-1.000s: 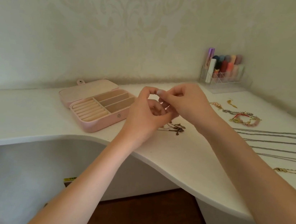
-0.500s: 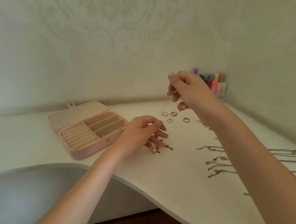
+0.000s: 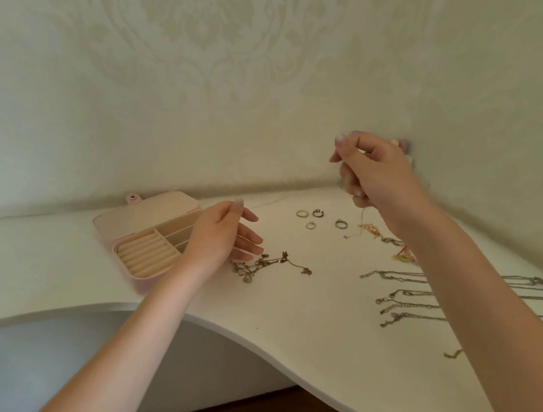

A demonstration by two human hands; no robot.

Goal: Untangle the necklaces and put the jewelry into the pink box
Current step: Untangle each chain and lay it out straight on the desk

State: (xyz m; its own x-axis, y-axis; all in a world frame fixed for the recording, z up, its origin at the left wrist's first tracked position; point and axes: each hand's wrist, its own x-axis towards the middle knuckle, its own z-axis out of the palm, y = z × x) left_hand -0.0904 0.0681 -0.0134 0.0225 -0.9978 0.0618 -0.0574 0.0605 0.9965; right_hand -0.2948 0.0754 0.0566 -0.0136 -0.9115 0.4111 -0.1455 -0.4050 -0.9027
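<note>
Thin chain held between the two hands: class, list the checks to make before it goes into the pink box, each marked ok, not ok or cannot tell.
1. Pink box lid open: ok.
2. Box compartments free: cannot tell, left hand covers part.
3. Thin chain clear of the tangled pile: ok.
4. Right hand pinching the chain: ok.
5. Left hand's hold on the chain end: cannot tell.
6. Rings out of the path: ok.

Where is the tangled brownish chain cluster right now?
In the head view, the tangled chain cluster lies on the white table, just right of the left hand and the open pink box.
</note>
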